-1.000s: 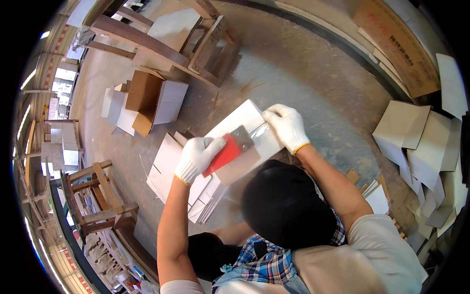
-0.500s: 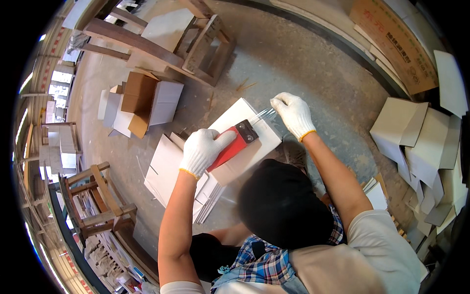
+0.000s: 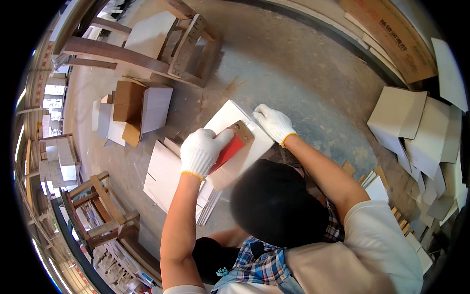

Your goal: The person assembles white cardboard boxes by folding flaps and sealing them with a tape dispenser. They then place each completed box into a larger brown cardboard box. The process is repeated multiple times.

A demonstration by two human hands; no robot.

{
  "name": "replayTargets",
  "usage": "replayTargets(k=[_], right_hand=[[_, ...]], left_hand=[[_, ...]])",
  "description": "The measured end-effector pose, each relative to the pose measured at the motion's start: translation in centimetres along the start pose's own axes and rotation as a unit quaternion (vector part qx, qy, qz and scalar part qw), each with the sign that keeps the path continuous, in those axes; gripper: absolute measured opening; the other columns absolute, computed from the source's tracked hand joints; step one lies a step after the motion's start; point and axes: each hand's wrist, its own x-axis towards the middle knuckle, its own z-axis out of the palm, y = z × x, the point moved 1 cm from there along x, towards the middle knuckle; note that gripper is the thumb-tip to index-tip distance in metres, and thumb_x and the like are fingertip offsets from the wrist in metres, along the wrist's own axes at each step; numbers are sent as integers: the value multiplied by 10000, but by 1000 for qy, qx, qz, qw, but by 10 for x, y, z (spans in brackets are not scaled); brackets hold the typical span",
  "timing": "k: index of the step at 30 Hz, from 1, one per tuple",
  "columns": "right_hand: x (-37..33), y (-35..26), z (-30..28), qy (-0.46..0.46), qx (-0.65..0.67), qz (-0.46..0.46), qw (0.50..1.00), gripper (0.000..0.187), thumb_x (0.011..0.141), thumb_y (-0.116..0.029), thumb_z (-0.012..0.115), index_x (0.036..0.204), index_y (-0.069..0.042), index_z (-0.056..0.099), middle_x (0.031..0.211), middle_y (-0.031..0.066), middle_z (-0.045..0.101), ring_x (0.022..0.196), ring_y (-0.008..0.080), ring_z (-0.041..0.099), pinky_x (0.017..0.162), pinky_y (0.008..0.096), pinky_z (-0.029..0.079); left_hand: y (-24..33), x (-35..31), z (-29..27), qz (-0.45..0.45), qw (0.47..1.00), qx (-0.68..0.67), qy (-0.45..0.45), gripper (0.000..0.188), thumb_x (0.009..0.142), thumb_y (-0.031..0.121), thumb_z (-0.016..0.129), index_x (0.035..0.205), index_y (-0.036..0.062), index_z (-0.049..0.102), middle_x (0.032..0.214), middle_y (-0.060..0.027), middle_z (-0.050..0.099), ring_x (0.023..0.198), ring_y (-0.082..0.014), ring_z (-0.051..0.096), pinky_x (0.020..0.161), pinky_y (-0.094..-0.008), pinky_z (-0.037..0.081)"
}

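My left hand (image 3: 199,149), in a white knit glove, is closed around a red tape dispenser (image 3: 228,156). The dispenser's toothed head rests tilted on the top of a flat white carton (image 3: 259,139). A short shiny length of clear packing tape (image 3: 250,125) runs from the head toward the carton's far right edge. At that edge is my gloved right hand (image 3: 274,121), its fingers bent and close together against the carton and the tape end. The fingertips are partly hidden.
Flattened white cartons (image 3: 159,169) lie stacked beside the carton on the left. An open box (image 3: 154,110) and a wooden bench (image 3: 188,54) stand farther off. White cartons (image 3: 396,112) are piled at right. A person in a black cap (image 3: 274,203) is close in front.
My right hand has moved left and down to the carton's edge, shortening the stretched tape. The dispenser's head has tipped and now lies closer to the carton. The view has shifted slightly.
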Motion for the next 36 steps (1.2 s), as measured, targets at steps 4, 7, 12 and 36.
replayTargets(k=[4,7,12,36], right_hand=[[14,34,9,19,-110,63,992,539,937,-501,529,1234,-56,590,1095,247,699,1063,418,664,914,512,513],[20,40,10,-1,-123,30,992,564,944,-499,520,1243,-24,569,1110,287,684,1055,434,667,921,522,515],[14,-19,-13,74,29,-57,995,510,965,-484,491,1250,-75,596,1147,242,688,1083,424,648,943,503,491],[-30,-68,0,-7,-249,-149,957,638,1016,-596,281,1150,-95,653,1120,239,693,1047,462,641,912,538,484]], left_hand=[[1,1,-2,-3,1000,7,-6,663,864,620,573,769,-11,755,722,-266,669,706,-388,691,688,-429,556],[-3,0,1,-10,1000,3,-1,655,863,623,575,771,1,760,716,-256,676,701,-386,693,681,-428,557],[-1,2,0,-5,1000,-2,-13,655,865,624,572,767,4,759,702,-243,678,687,-373,695,664,-421,556],[-45,-13,-16,44,998,-26,-30,776,867,722,524,871,-12,774,811,-255,706,784,-376,719,769,-411,567]])
